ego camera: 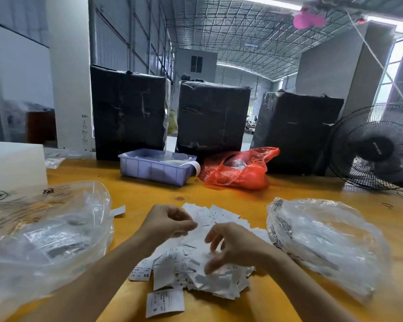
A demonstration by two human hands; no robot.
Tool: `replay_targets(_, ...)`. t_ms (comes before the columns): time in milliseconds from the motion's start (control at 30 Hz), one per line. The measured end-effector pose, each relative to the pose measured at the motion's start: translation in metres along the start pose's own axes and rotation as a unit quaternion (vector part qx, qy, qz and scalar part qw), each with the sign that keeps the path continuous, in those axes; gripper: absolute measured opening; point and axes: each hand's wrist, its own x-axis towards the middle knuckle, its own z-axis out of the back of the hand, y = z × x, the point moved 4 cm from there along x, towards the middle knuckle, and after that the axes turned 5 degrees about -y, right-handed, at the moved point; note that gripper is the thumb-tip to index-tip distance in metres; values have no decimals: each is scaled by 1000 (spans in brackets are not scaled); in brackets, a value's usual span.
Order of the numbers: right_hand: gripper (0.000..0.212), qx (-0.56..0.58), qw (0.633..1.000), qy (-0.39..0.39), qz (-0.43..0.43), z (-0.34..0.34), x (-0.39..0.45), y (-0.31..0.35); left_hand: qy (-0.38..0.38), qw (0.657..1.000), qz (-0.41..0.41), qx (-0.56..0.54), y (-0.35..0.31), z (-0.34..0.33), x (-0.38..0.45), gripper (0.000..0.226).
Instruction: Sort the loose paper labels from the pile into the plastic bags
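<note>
Well, you're early on: most labels still sit in the pile (pixel 196 259) on the surface between both bags. Your left hand (pixel 165 223) pinches one label; your right hand's (pixel 230 247) fingers hover spread, loosely curled.

A yellow wooden table (pixel 149 194) carries a pile of white paper labels (pixel 196 266) between two clear plastic bags, one left (pixel 45 233), one right (pixel 323 238). Farther back lie a lilac plastic bin (pixel 154 169), a red plastic bag (pixel 240 170) and a white box (pixel 12 166). A black fan (pixel 377 147) stands at the right edge.
</note>
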Motion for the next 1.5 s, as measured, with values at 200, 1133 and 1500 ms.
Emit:
replay_targets(200,45,-60,995,40,71,-7,2,2,-6,989,62,-133,5,2,1,27)
replay_targets(1133,7,514,819,-245,-63,42,-10,7,37,968,94,-231,2,-26,-5,37)
replay_targets(1500,29,446,845,-293,-21,39,-11,14,46,955,124,-265,0,-28,-7,41)
